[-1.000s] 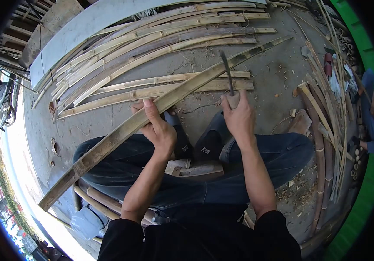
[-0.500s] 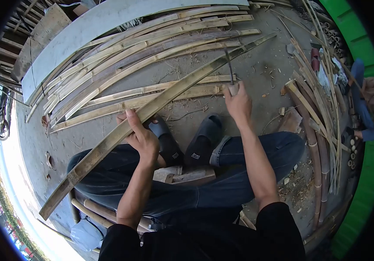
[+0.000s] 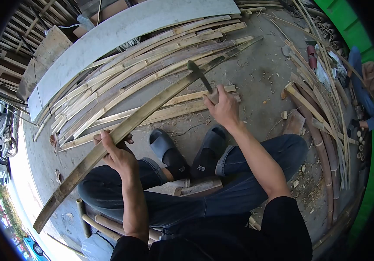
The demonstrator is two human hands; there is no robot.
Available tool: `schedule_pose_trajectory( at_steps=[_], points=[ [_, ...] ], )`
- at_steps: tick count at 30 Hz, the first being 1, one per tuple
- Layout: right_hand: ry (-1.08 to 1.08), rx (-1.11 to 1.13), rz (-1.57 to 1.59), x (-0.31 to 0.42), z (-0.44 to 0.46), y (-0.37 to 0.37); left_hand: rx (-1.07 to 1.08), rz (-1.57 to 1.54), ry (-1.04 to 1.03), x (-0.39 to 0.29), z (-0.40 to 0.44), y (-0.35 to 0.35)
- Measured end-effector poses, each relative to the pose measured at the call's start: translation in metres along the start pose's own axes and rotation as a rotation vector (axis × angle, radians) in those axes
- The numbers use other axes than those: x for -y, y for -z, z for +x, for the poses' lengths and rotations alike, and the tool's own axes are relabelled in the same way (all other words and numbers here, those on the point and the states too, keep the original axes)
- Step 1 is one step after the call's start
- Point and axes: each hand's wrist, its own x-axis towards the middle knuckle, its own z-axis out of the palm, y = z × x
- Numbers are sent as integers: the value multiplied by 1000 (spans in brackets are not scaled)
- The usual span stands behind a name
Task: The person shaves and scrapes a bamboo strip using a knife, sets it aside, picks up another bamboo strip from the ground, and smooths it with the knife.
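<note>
In the head view, my left hand is closed around a long split bamboo strip, which slants from the lower left to the upper right with its hollow side facing up. My right hand grips the pale handle of a knife. Its dark blade points up and left and crosses over the strip's upper half; whether the edge touches the bamboo I cannot tell. Below the strip are my slippered feet.
Several split bamboo strips lie on the concrete floor ahead, beside a long pale board. More bamboo poles and thin strips lie at the right, near wood chips. Another person's sleeve shows at the far right.
The knife has swung leftward, its blade now crossing the strip lower down. My left hand and the strip have shifted left and down in view; the camera has moved slightly too.
</note>
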Motion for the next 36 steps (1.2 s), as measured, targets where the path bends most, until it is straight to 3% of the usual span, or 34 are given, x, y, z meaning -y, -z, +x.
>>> schedule_pose_trajectory(
  at_steps=[3,4,6,7,9,11,13,14,16,18,19,20,21,23,26,28,31,34,36],
  points=[
    [-125,-79,-81,-30,17,-26,20,-20,53,2,12,10],
    [-355,-181,-156,-68,33,-44,21,-19,46,3,13,11],
    [-785,171,25,-119,65,-32,-21,-51,95,7,15,13],
    [-776,170,31,-116,63,-36,-26,-52,85,5,17,12],
    [-403,-295,-140,-98,34,-38,-32,-57,119,5,18,9],
    [-117,-282,120,-42,3,-24,-31,-30,128,12,17,12],
    [189,-246,70,-13,-11,-26,-49,-37,164,12,17,11],
    [180,-257,67,-19,-6,-33,-36,-41,167,11,18,10],
    [-97,-187,-63,-47,13,-63,-46,-15,182,10,18,10],
    [-806,-147,14,-100,49,-77,-57,-16,158,7,17,14],
    [-1014,101,209,-148,60,-88,-68,-15,126,5,19,16],
    [-876,-53,-22,-118,52,-63,-20,-39,118,1,20,19],
    [-875,-63,-10,-102,48,-46,-12,-43,104,-2,27,20],
    [-510,-199,53,-83,45,-19,112,55,-4,0,29,28],
    [-448,-147,161,-31,36,34,173,0,-52,19,35,46],
    [-337,77,166,18,27,65,229,-26,-94,24,38,46],
    [18,190,120,66,-6,60,419,53,-256,23,42,55],
    [-85,169,-71,34,4,53,446,24,-242,13,38,55],
    [-204,56,-183,-56,42,42,466,16,-242,17,37,63]
  ],
)
